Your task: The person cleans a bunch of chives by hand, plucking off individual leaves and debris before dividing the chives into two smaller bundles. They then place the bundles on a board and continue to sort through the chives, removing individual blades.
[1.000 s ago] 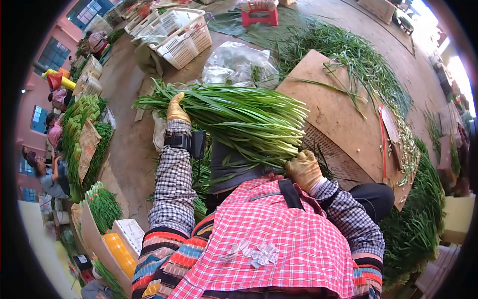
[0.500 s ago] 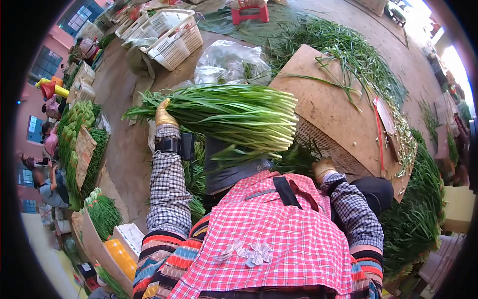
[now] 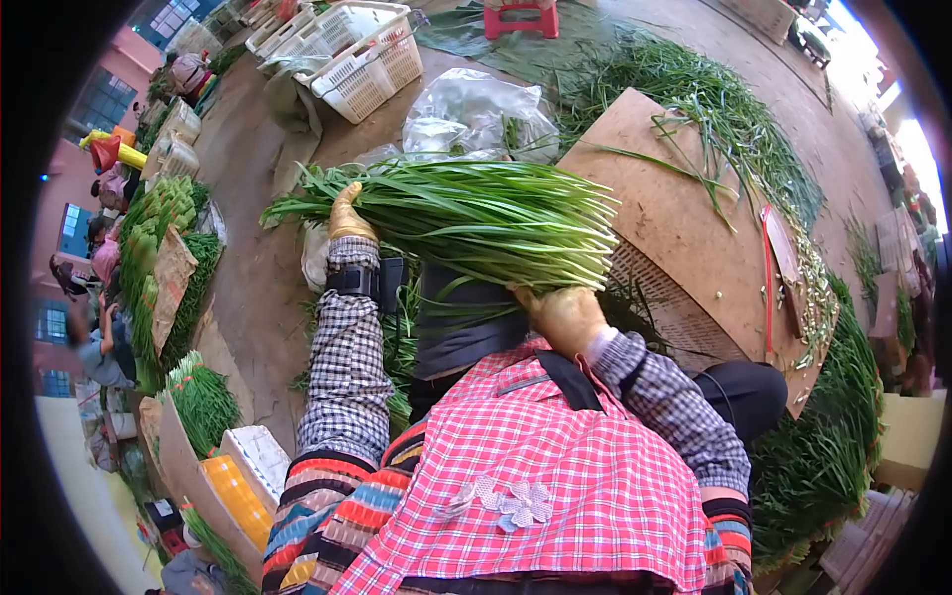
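Note:
A thick bunch of garlic chives [image 3: 476,213] lies crosswise over my lap, pale cut ends to the right and leafy tips to the left. My left hand [image 3: 351,213], in a yellowish glove, is closed around the leafy part; most of its fingers are hidden under the leaves. Against the near lower edge by the stem ends is my right hand [image 3: 567,319], gloved too, its fingers bent at the stalks and partly out of sight. To the right, a knife [image 3: 783,253] with a dark handle rests on a brown board [image 3: 684,238].
Chopped pale stem bits [image 3: 818,307] litter the board's right edge. Loose greens [image 3: 694,89] are heaped behind it, and more stacked greens [image 3: 823,436] lie at right. Ahead are a clear plastic bag [image 3: 476,109] and white crates [image 3: 367,74]. Other people sit at far left.
My right hand has come up and left from beside the board to the near side of the chives. My left hand keeps its hold on the bunch; the view has shifted slightly.

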### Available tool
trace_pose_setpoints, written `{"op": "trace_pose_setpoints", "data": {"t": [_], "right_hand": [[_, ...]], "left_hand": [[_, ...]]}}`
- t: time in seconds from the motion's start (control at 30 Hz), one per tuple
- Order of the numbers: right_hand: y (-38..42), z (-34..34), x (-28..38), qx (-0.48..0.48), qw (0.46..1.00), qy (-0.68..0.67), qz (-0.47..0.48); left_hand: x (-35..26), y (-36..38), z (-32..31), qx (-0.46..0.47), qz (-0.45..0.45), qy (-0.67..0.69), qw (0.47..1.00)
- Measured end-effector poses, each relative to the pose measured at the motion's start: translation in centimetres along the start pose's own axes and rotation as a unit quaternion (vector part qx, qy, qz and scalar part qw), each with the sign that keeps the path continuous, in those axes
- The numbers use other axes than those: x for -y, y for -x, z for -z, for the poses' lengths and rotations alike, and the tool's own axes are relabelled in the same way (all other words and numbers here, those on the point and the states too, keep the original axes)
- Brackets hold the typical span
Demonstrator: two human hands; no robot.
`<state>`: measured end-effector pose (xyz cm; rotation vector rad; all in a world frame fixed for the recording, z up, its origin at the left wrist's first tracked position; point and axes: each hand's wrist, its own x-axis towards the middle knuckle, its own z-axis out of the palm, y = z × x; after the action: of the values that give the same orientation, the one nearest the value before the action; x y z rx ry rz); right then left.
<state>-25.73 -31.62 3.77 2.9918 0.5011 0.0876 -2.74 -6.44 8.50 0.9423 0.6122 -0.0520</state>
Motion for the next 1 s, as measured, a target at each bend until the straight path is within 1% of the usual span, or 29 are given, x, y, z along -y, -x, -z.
{"op": "trace_pose_setpoints", "data": {"t": [0.03,0.13,0.17,0.2,0.23,0.27,0.3,0.33,0.37,0.4,0.43,0.5,0.53,0.57,0.6,0.63,0.67,0.7,0.73,0.77,0.83,0.87,0.9,0.97,1.0], "right_hand": [[-0.7,-1.8,0.2,-0.025,0.999,0.035,-0.024],[0.0,-4.4,-1.2,0.139,0.990,-0.005,-0.005],[1.3,-4.8,-1.5,0.136,0.986,-0.060,-0.076],[2.1,-5.2,-2.7,0.244,0.955,-0.120,-0.121],[3.6,-7.0,-3.6,0.298,0.940,-0.094,-0.136],[5.9,-11.0,-4.7,0.346,0.925,-0.083,-0.135],[8.1,-13.7,-5.9,0.373,0.913,-0.070,-0.147],[9.2,-14.3,-6.7,0.411,0.887,-0.116,-0.176],[9.6,-12.7,-7.6,0.435,0.865,-0.164,-0.189],[9.3,-8.2,-7.7,0.411,0.855,-0.228,-0.219],[8.4,-4.8,-7.6,0.377,0.845,-0.289,-0.244],[8.7,-6.1,-8.5,0.210,0.836,-0.462,-0.210],[8.5,-8.9,-9.1,0.201,0.766,-0.586,-0.170],[7.7,-8.8,-8.2,0.185,0.557,-0.798,-0.135],[6.4,-5.7,-6.9,0.139,0.479,-0.860,-0.109],[5.7,-3.2,-5.6,0.100,0.389,-0.911,-0.091],[5.0,-3.4,-5.2,0.080,0.395,-0.909,-0.108],[5.0,-3.9,-4.9,0.059,0.396,-0.907,-0.132],[5.0,-6.5,-5.1,0.030,0.399,-0.901,-0.170],[5.0,-6.9,-5.1,0.019,0.405,-0.897,-0.174],[4.9,-7.5,-5.1,-0.004,0.416,-0.890,-0.186],[5.4,-8.4,-5.5,0.003,0.424,-0.886,-0.187],[6.0,-9.8,-6.3,0.026,0.495,-0.838,-0.229],[6.2,-10.4,-7.6,0.070,0.622,-0.716,-0.310],[6.8,-10.7,-7.6,0.003,0.581,-0.765,-0.280]], "left_hand": [[0.0,0.8,-0.5,-0.023,-0.017,-0.007,1.000],[0.4,-2.3,1.1,0.030,-0.001,0.021,0.999],[0.4,-3.3,1.3,0.040,0.012,0.023,0.999],[0.5,-4.1,1.8,0.046,0.020,0.024,0.998],[0.4,-3.8,2.0,0.050,0.027,0.024,0.998],[0.4,-4.0,2.2,0.055,0.033,0.029,0.998],[0.5,-4.2,2.4,0.060,0.033,0.031,0.997],[0.6,-4.8,2.7,0.063,0.037,0.036,0.997],[0.6,-5.2,3.0,0.065,0.039,0.043,0.996],[0.6,-3.9,2.6,0.057,0.031,0.020,0.998],[0.5,-1.0,1.8,0.088,0.030,0.023,0.995],[1.0,1.2,0.9,0.077,0.031,0.064,0.994],[1.8,-1.2,1.6,0.050,-0.088,0.058,0.993],[2.2,-3.3,2.5,0.063,-0.110,0.072,0.989],[2.1,-3.9,2.6,0.056,-0.078,0.068,0.993],[1.5,-2.5,1.9,0.070,0.001,0.081,0.994],[2.3,-5.7,3.5,0.122,0.045,0.105,0.986],[2.3,-5.8,3.6,0.124,0.064,0.121,0.983],[2.0,-4.8,3.2,0.101,0.048,0.113,0.987],[1.7,-3.7,2.8,0.077,0.035,0.105,0.991],[1.9,-3.9,3.0,0.066,0.031,0.115,0.991],[1.9,-3.9,3.0,0.062,0.030,0.118,0.991],[1.9,-4.0,2.9,0.063,0.031,0.121,0.990],[1.8,-3.8,2.8,0.066,0.034,0.127,0.989],[1.8,-3.7,2.8,0.080,0.036,0.136,0.987]]}}
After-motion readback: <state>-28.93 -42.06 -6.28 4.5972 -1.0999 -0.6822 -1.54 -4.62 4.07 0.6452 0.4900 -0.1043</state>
